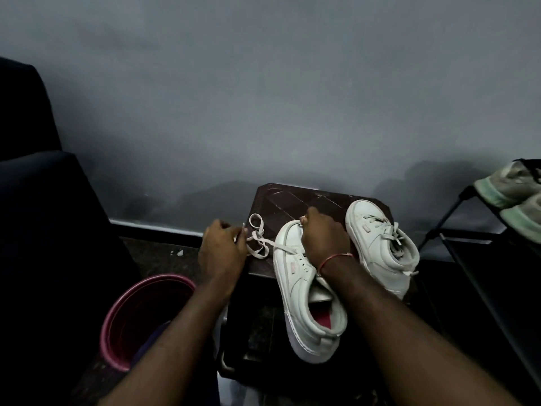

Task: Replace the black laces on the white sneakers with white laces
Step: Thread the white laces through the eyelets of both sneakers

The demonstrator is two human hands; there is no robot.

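- Head view, the count: two white sneakers are sitting on one dark stool (pixel 292 197), the near sneaker (pixel 304 312) and the far sneaker (pixel 377 244). One loose white lace (pixel 257 240) is showing, and two hands are working.
- The far sneaker is already wearing a white lace and is lying well to the right of both hands.
- The left hand (pixel 222 253) is pinching the free end of the white lace, which is looping across the stool's left edge and running into the near sneaker's eyelets.
- The right hand (pixel 322 238) is lying over the front of the near sneaker with fingers curled down (whether it is pinching lace or only pressing the shoe, I cannot tell). The hands are staying apart, with the lace loops between them.
- Both sneakers are pointing toes toward the wall; the near sneaker's long axis is running near to far, its heel overhanging the stool's front edge, and the far sneaker is angling heel-right.
- A pink bucket (pixel 140 317) is standing low on the left.
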